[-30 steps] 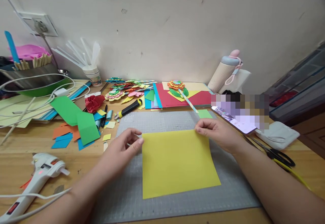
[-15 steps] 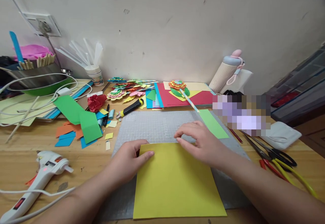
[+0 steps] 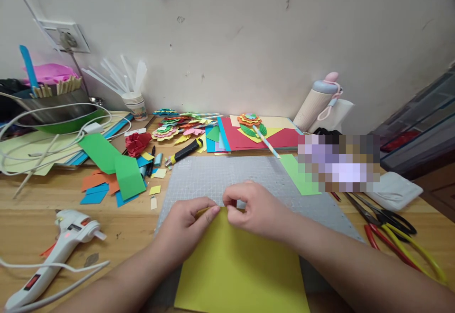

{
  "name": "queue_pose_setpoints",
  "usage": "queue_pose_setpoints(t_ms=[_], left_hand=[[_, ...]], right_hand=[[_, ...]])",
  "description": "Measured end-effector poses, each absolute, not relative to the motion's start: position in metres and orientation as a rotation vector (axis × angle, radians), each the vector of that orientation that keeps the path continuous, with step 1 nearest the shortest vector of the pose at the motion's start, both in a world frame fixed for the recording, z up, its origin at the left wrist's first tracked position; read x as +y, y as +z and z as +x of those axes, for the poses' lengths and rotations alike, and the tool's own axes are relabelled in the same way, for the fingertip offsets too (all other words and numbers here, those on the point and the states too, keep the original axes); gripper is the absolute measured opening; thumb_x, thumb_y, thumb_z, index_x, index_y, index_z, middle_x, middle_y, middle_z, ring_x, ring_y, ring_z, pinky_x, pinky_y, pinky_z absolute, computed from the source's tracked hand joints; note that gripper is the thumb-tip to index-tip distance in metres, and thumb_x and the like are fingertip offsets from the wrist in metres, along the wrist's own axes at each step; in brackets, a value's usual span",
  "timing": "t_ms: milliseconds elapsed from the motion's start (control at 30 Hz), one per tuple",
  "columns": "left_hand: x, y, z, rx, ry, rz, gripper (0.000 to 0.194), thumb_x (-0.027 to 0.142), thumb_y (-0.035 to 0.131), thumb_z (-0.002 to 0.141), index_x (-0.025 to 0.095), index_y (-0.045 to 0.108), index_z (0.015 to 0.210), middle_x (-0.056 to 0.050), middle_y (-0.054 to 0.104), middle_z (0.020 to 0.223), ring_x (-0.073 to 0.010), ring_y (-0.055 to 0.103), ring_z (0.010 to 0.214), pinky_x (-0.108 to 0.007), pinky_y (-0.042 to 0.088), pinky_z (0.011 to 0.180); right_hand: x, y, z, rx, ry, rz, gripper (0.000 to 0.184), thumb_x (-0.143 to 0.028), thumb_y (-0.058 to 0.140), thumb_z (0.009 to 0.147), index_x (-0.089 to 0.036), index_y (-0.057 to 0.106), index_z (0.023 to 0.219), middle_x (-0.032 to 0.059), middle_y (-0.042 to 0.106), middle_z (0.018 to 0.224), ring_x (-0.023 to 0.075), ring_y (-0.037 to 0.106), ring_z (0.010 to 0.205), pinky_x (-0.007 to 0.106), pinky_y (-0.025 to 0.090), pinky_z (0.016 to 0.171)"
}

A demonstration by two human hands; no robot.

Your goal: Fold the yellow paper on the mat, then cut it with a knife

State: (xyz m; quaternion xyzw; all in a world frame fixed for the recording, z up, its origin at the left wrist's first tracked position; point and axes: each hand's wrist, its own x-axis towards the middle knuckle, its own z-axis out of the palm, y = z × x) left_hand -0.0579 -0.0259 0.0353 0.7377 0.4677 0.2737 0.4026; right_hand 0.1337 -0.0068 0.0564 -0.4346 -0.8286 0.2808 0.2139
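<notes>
Closing in along the far edge, the right hand (image 3: 261, 211) now sits just beside the left hand (image 3: 188, 225) — fingers of both pinching the yellow paper sheet (image 3: 245, 275) over the grey cutting mat (image 3: 213, 175) — giving two-handed control there.

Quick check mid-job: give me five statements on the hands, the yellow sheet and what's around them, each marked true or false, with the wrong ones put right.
1. The left hand grips the far edge of the yellow sheet. True.
2. The right hand rests on the scissors. False: the right hand is at the sheet's far edge, beside the left.
3. The glue gun lies on the table's left side. True.
4. The upright-lying paper flower's leaves are blue. False: the leaves are green.
5. The green cutting mat lies beneath the sheet. False: the cutting mat is grey.
</notes>
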Motion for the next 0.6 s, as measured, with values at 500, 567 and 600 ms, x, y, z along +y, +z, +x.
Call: queue_pose_setpoints(t_ms=[500, 567, 600], left_hand=[[-0.023, 0.044, -0.066, 1.357, 0.887, 1.818, 0.033, 0.041, 0.049, 0.088, 0.019, 0.061, 0.067, 0.001, 0.058, 0.063, -0.0152, 0.054, 0.062, -0.024, 0.039, 0.058], [-0.023, 0.046, -0.067, 1.377, 0.896, 1.773, 0.032, 0.041, 0.051, 0.087, 0.020, 0.063, 0.067, 0.001, 0.059, 0.064, -0.0161, 0.054, 0.063, -0.024, 0.039, 0.059], [-0.023, 0.047, -0.067, 1.379, 0.901, 1.757, 0.031, 0.041, 0.052, 0.086, 0.020, 0.063, 0.067, 0.001, 0.060, 0.064, -0.0165, 0.055, 0.063, -0.024, 0.039, 0.059]], right_hand=[[-0.006, 0.045, 0.210, -2.151, 1.043, -1.375, 0.008, -0.015, 0.043, 0.064, -0.020, 0.048, 0.061, -0.0030, 0.046, 0.062, 0.0137, 0.042, 0.062, 0.027, 0.033, 0.057], [-0.009, 0.042, 0.224, -2.121, 1.050, -1.404, 0.009, -0.015, 0.043, 0.066, -0.020, 0.050, 0.062, -0.0028, 0.048, 0.063, 0.0143, 0.044, 0.063, 0.027, 0.034, 0.057], [-0.010, 0.039, 0.231, -2.104, 1.051, -1.417, 0.010, -0.015, 0.043, 0.066, -0.021, 0.050, 0.062, -0.0029, 0.048, 0.063, 0.0145, 0.045, 0.062, 0.027, 0.035, 0.057]])
